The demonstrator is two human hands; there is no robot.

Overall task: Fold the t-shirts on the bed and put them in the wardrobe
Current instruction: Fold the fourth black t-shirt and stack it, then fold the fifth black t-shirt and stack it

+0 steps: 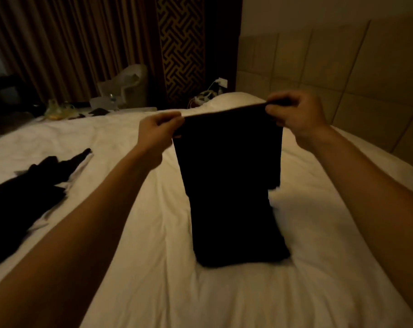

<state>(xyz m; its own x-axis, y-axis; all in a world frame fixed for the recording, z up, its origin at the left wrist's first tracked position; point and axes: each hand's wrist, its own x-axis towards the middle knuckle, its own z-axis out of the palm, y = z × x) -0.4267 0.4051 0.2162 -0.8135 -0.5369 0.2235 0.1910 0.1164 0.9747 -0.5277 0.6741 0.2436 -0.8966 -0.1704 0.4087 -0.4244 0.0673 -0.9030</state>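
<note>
A black t-shirt (231,185), folded into a long narrow strip, hangs from both my hands over the white bed (134,268). Its lower end rests on the sheet in front of me. My left hand (157,130) pinches the top left corner, and my right hand (295,112) pinches the top right corner, so the upper edge is stretched taut between them. Another dark garment (28,192) lies crumpled on the bed at the left, with a bit of white showing at its edge.
A white pillow (234,101) sits at the head of the bed behind the shirt. A padded beige headboard wall (342,67) rises at the right. Brown curtains (66,43), a cluttered side surface (59,110) and a pale bin (132,84) stand beyond the bed's left side.
</note>
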